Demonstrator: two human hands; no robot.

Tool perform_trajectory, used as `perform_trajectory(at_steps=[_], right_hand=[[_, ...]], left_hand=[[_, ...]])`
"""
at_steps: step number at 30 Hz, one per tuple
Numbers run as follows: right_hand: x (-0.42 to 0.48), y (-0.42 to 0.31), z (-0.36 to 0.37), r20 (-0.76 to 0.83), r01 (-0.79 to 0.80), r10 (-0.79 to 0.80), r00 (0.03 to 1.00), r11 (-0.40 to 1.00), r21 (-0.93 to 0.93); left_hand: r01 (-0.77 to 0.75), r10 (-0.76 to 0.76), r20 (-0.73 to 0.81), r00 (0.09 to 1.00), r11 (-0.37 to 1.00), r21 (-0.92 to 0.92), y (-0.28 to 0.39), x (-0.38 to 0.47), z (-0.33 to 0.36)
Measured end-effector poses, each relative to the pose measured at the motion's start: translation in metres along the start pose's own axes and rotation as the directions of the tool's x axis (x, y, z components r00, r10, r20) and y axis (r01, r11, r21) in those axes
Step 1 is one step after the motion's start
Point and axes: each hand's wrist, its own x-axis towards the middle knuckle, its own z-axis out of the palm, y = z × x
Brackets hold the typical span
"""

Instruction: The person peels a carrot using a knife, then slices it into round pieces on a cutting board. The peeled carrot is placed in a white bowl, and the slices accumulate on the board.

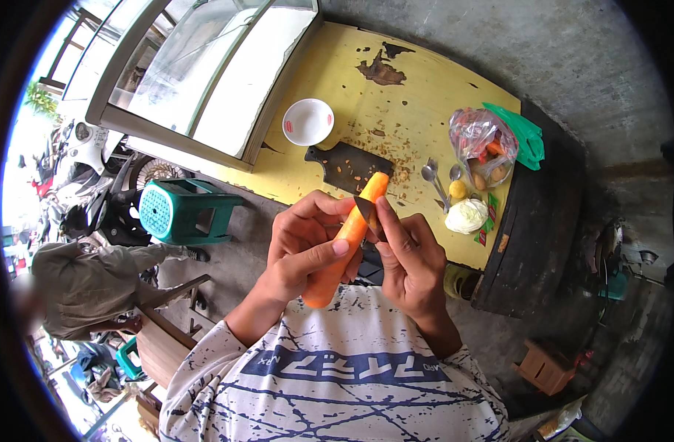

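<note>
My left hand (pixel 309 243) is wrapped around a peeled-looking orange carrot (pixel 328 273), held at a slant in front of my chest. In my right hand (pixel 411 259) is a knife, whose dark blade (pixel 364 209) lies across the carrot near its upper end; most of its handle is hidden by my fingers. Just beyond the carrot tip rests a black cutting board (pixel 345 163) with small peel scraps on it. More scraps (pixel 395 149) are scattered over the yellow table (pixel 425 83) beside the board. A white bowl (pixel 308 122) stands behind the board.
At right lie spoons and a fork (pixel 437 182), a yellow round fruit (pixel 457 190), a cabbage (pixel 467 216) and a plastic bag of vegetables (pixel 483 138). A glass display case (pixel 226 77) borders the table's left. Beyond are a green stool (pixel 190 210) and a seated person (pixel 88 287).
</note>
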Motion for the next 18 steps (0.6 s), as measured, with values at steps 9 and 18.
perform_trajectory(at_steps=[9,18], right_hand=[[-0.013,0.027,-0.009,0.023,-0.160,0.165,0.986,0.901,0.403],[-0.015,0.057,-0.005,0.023,-0.372,0.407,0.913,0.808,0.456]], left_hand=[[0.177,-0.169,0.053,0.984,0.942,-0.284,0.004,0.000,-0.001],[0.149,-0.151,-0.001,0.989,0.975,-0.163,0.001,0.003,0.002]])
